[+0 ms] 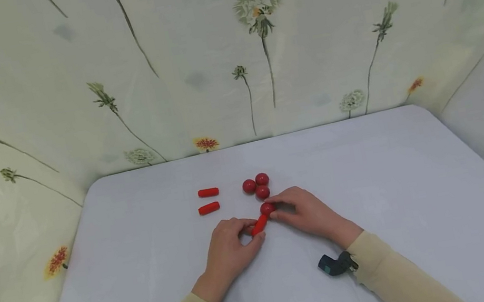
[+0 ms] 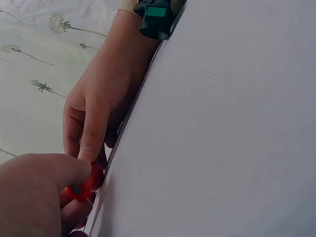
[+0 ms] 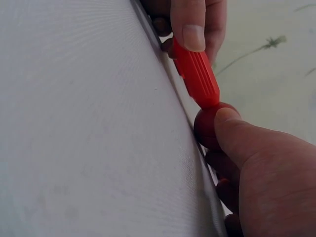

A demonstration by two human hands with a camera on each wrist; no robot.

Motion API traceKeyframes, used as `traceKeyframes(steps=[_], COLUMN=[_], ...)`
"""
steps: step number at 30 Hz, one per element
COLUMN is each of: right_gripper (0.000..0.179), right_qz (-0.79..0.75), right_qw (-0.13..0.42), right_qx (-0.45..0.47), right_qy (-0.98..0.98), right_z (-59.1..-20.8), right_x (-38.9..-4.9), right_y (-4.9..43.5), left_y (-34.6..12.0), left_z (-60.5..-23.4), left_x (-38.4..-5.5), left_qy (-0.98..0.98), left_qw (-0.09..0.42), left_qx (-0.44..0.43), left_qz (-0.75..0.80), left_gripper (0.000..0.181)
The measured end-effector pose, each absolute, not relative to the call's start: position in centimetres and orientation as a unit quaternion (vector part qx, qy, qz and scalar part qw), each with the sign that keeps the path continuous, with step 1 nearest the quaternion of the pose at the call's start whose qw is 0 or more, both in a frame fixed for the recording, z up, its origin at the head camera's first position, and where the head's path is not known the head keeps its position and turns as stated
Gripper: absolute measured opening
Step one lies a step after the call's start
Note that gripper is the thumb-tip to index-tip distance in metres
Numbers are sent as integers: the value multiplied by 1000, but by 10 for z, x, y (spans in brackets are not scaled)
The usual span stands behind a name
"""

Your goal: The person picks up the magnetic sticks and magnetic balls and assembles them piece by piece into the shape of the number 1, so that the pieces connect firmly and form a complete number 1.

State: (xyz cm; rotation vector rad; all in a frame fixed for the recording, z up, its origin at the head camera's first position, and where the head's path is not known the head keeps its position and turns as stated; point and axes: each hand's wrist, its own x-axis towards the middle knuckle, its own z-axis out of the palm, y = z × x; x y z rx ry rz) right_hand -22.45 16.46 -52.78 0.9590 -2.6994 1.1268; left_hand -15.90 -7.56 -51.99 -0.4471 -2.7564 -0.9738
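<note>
Red rod (image 1: 259,224) against red ball (image 1: 267,208)

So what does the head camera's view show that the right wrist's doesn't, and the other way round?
Only the head view: two loose red sticks and a cluster of three dark red balls.

Only the right wrist view: lengthwise grooves on the held red stick, seen close up.

Both: the left hand pinching that stick, the right hand holding another dark red ball against its end, and the flowered backdrop.
</note>
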Motion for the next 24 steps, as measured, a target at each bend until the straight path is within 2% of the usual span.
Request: traceKeyframes(steps=[10,24], right_gripper=[40,43], right_qz=[354,354], right_qw=[19,34], right_qx=[314,328], right_qy=[-881,-875], right_z=[-528,-530], right_x=[-218,-213], right_y=[164,167], left_y=[-77,-76], left_z=[-523,-524], left_x=[-152,-152], left_qy=[-926,-920], left_qw=[65,58], left_qx=[-150,-181], left_qz=[-341,-342], left_gripper=[37,46])
